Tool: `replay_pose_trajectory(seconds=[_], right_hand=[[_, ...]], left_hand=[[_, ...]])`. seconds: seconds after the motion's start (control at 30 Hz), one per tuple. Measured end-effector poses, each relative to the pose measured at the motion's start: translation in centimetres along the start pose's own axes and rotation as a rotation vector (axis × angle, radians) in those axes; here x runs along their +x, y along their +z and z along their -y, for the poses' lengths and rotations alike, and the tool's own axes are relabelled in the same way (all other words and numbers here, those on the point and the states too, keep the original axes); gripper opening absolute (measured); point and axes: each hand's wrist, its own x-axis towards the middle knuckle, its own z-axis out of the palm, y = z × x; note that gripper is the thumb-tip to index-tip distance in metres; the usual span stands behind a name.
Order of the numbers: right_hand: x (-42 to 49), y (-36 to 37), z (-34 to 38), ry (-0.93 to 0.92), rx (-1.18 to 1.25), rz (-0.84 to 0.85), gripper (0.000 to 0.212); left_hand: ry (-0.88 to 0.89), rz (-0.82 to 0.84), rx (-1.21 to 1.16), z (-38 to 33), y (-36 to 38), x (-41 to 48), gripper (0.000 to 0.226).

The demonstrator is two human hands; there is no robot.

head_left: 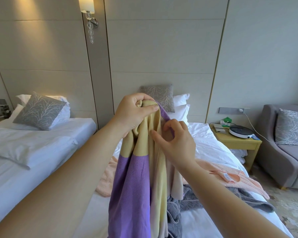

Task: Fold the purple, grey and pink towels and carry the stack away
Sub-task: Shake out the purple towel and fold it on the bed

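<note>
Gripping bunched, twill-woven purple towel

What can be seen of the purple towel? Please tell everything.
The purple towel is a woven cloth with purple, yellow and pale pink bands. It hangs unfolded and bunched above the bed. The left hand grips its top corner; the right hand pinches its purple edge just below.

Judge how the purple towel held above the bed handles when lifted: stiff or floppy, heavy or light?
Probably floppy: the purple towel hangs in long soft folds from the left hand. Likely light, as one bunched corner gripped there seems to carry it. The right hand pinches its edge, so it is probably thin.
</note>
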Motion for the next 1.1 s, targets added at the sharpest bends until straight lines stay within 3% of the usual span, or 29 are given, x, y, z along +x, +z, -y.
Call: replay_pose_trajectory(seconds=[0.1,0.23,0.4,0.5,0.57,0.67,0.73,0.8,0.83,0.9,0.97,1.03,1.1], right_hand=[[-0.1,-0.1,0.0,-0.032,-0.063,0.015,0.016],[-0.1,-0.3,-0.7,-0.031,-0.055,0.071,0.008],[-0.8,0.3,-2.5,-0.017,-0.014,0.235,0.013],[-2.1,0.6,-4.2,0.018,-0.05,0.354,0.028],[-2.5,0.4,-5.2,0.07,-0.052,0.427,0.021],[-1.7,-0.7,-6.0,0.241,0.165,0.446,0.016],[-0.5,-2.2,-5.2,0.37,0.543,0.413,0.02],[1.0,-3.7,-3.8,0.391,0.893,0.44,0.024],[1.7,-4.2,-3.1,0.353,0.94,0.475,0.024],[2.7,-4.6,-1.9,0.231,0.831,0.592,0.02],[3.2,-4.5,-1.1,0.122,0.697,0.731,0.015],[3.2,-4.4,-0.8,0.086,0.661,0.831,0.014],[3.1,-4.6,-1.0,0.102,0.641,0.831,0.014]], left_hand=[[-0.019,-0.035,0.023,0.2,0.3,0.1,0.011],[-0.019,-0.05,0.03,0.4,0.6,0.0,0.011],[-0.01,-0.147,-0.023,0.0,0.2,0.2,0.009],[-0.01,-0.2,-0.073,0.0,-0.4,0.5,0.01],[0.008,-0.265,-0.07,0.3,-1.0,0.8,0.012],[-0.028,-0.37,-0.006,2.0,-2.7,1.2,0.012],[-0.131,-0.378,0.108,3.9,-4.1,1.3,0.007],[-0.246,-0.322,0.292,5.7,-4.8,1.2,0.01],[-0.261,-0.28,0.373,6.1,-4.6,1.0,0.018],[-0.195,-0.1,0.344,5.7,-3.0,0.2,0.046],[-0.161,0.223,0.115,4.5,-0.7,-1.1,0.073],[-0.178,0.478,0.029,4.2,1.1,-2.1,0.068],[-0.161,0.589,0.128,4.3,1.8,-2.3,0.065]])
